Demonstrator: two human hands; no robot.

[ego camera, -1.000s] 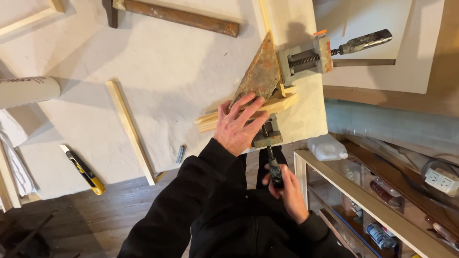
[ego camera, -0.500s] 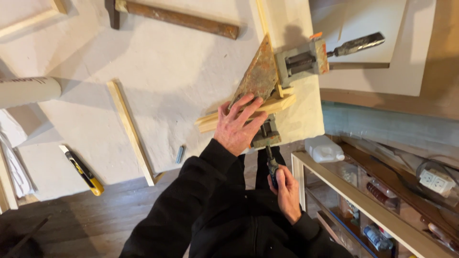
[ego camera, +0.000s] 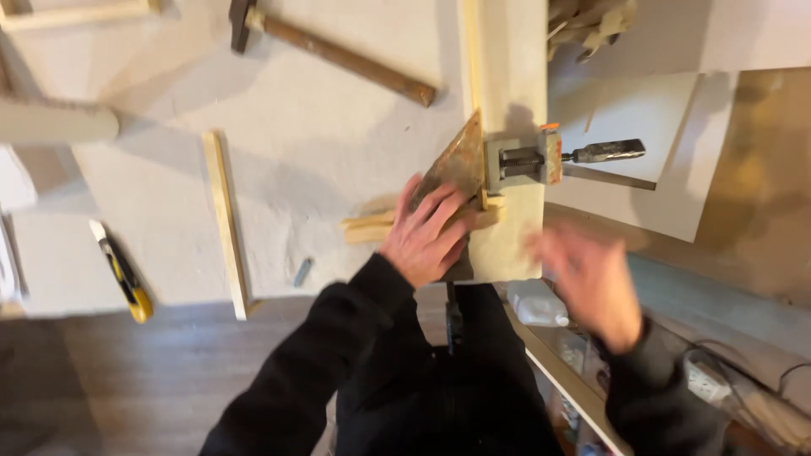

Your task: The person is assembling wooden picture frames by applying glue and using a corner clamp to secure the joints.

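Right hand (ego camera: pixel 591 283) is seen at 4 o'clock, raised, blurred, fingers spread wide, nothing held. Below it, a shelf unit (ego camera: pixel 568 384) at 5 o'clock; a white plastic bottle (ego camera: pixel 536 304) is lodged in its top compartment, other contents too blurred to tell. A white power strip (ego camera: pixel 703 382) lies further right.

Left hand (ego camera: pixel 425 236) is laid flat near centre, fingers splayed, pressed down on the rusty triangular plate (ego camera: pixel 454 165) and the wood strips (ego camera: pixel 372 228) under it. Nothing is gripped; palm contact only. Strips are stacked crosswise on the pale board (ego camera: pixel 511 76), which runs toward 12 o'clock. A dark tool handle (ego camera: pixel 454 317) is seen just below the left hand, at the board edge.

A clamp (ego camera: pixel 528 158) with a dark handle is fixed on the board's right edge at 1 o'clock, touching the plate's far corner.

At 9 o'clock: loose wood slat (ego camera: pixel 225 224) on the white sheet (ego camera: pixel 321 127), yellow utility knife (ego camera: pixel 122 274) at the sheet's edge, small grey piece (ego camera: pixel 302 272) between slat and hand.

At 11 o'clock, far: hammer (ego camera: pixel 338 55) lying diagonal.
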